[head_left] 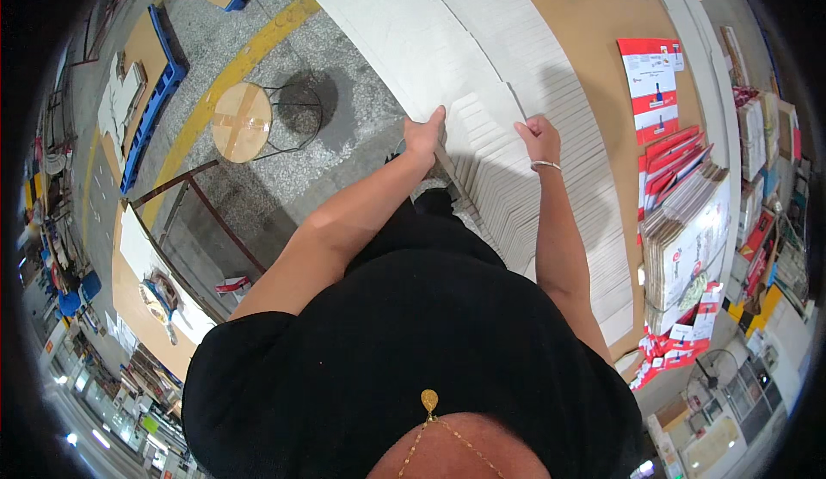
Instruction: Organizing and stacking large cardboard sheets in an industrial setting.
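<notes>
Gripping one flat white cardboard sheet (482, 122) atop the long fanned row, left hand (424, 137) and right hand (540, 139) are clamping its opposite edges; most sheets are lying unlifted.

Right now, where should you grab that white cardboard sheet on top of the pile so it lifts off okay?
Probably by its two near corners, one hand each, coming from the table's near edge. The white sheet lies flat on the overlapping stack of white sheets, so only its edges offer a hold. The left hand and right hand already sit at those corners, spread wide, which should keep the floppy sheet level.
</notes>
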Action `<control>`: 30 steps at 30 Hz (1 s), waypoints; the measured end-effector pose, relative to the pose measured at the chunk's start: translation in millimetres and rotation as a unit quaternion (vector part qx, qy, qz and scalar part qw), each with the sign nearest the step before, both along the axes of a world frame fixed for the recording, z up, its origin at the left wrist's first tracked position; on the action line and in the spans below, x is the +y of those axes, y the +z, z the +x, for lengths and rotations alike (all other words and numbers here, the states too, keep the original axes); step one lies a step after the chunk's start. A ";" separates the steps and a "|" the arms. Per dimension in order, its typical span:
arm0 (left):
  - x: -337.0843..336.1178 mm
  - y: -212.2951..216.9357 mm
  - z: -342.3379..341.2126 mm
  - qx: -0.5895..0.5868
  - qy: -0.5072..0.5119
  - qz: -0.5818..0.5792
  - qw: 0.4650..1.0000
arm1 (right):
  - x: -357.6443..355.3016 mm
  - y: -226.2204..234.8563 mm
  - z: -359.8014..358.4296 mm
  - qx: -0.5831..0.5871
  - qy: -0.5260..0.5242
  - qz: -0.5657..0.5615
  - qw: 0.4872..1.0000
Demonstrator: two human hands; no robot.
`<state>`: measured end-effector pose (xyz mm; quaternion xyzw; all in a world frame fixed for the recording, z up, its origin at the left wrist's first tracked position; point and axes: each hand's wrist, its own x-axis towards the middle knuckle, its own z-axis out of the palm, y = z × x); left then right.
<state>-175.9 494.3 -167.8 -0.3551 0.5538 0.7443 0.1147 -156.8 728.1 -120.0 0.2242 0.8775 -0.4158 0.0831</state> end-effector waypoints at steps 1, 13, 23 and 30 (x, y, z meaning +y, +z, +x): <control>1.4 1.5 -0.7 0.005 -0.016 -0.028 0.999 | -0.7 -5.3 2.0 0.001 -0.003 0.000 1.000; 8.7 11.5 2.5 0.028 -0.012 -0.030 0.999 | -17.7 -7.8 -1.7 0.012 -0.112 -0.005 0.994; 4.9 3.6 7.6 0.025 -0.023 -0.008 0.999 | -6.8 -0.9 15.0 0.020 -0.048 0.007 0.999; 3.9 14.6 8.3 0.031 -0.042 -0.084 0.995 | -13.8 -10.2 9.9 0.021 -0.115 -0.019 0.993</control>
